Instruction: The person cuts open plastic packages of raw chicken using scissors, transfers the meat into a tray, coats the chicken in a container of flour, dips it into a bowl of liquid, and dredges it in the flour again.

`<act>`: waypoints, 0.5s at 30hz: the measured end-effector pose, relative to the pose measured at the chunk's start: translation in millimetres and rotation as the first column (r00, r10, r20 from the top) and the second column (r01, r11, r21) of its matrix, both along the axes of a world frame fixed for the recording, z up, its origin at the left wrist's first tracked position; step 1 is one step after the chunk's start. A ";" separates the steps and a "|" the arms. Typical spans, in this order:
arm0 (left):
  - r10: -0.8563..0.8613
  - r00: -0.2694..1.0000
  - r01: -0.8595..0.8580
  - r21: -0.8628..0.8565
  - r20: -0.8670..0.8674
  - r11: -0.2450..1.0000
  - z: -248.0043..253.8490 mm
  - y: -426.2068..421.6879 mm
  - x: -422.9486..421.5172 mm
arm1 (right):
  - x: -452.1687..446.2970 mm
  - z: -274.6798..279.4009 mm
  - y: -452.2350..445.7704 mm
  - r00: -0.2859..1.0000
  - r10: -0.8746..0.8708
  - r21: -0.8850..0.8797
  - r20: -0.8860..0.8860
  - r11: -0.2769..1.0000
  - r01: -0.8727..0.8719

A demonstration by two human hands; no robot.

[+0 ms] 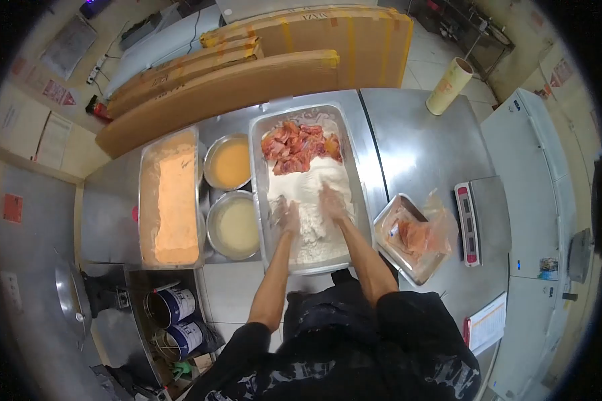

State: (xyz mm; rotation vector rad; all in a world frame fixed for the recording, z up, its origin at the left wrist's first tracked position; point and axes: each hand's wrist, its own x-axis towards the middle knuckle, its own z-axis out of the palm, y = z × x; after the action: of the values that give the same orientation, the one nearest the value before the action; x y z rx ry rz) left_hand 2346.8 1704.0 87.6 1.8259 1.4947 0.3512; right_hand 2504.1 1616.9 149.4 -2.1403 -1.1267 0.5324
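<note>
Both of my hands are in a deep metal tray (256, 200) of white flour (312, 220). My left hand (287, 215) rests in the flour near the tray's left side, its fingers apart and partly dusted over. Toward the right side, my right hand (333, 202) has its fingers stretched forward into the flour, slightly blurred. Neither hand shows anything held. Beyond them, at the far end of the same tray, a heap of raw reddish meat pieces (297, 148) lies on the flour.
Left of the tray stand a bowl of orange liquid (230, 166), a bowl of pale liquid (237, 226) and a long pan of orange powder (177, 200). To the right are a small tray with a plastic bag (421, 234), a scale (471, 224) and an upright roll (450, 87). Cardboard boxes (247, 83) line the back.
</note>
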 end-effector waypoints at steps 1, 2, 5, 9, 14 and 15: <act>-0.081 0.994 0.091 -0.158 0.071 0.983 3.1 1.5 -11.5 | 12.3 -8.9 -5.5 1.000 0.001 -0.016 -0.010 1.000 -0.002; -0.074 0.995 0.084 -0.179 0.059 0.980 16.9 -4.2 -23.9 | 25.3 -28.0 -16.0 0.983 0.172 0.118 -0.064 0.979 -0.163; -0.405 0.895 0.325 -0.350 -0.187 0.879 44.6 -15.6 -46.4 | 33.2 -92.0 -50.4 0.856 0.221 0.234 0.468 0.903 -0.361; -0.172 0.949 0.043 -0.432 -0.265 0.901 46.6 -57.7 -36.8 | -13.6 -59.7 -86.1 0.956 -0.062 -0.283 -0.287 0.959 -0.023; -0.013 0.996 -0.029 -0.454 -0.090 0.891 -23.3 -46.0 -43.3 | -24.1 -87.5 -66.5 0.601 0.792 -0.587 0.106 0.538 -0.605; 0.075 0.996 -0.041 -0.472 0.054 0.881 -36.8 -36.3 -40.9 | -20.8 -92.6 -60.5 0.660 0.740 -0.546 0.129 0.609 -0.575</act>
State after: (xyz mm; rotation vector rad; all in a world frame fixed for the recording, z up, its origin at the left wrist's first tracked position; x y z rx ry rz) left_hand 2305.9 1667.8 50.8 1.3694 1.4365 0.0656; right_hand 2483.4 1556.4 56.8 -2.1864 -2.2578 0.8490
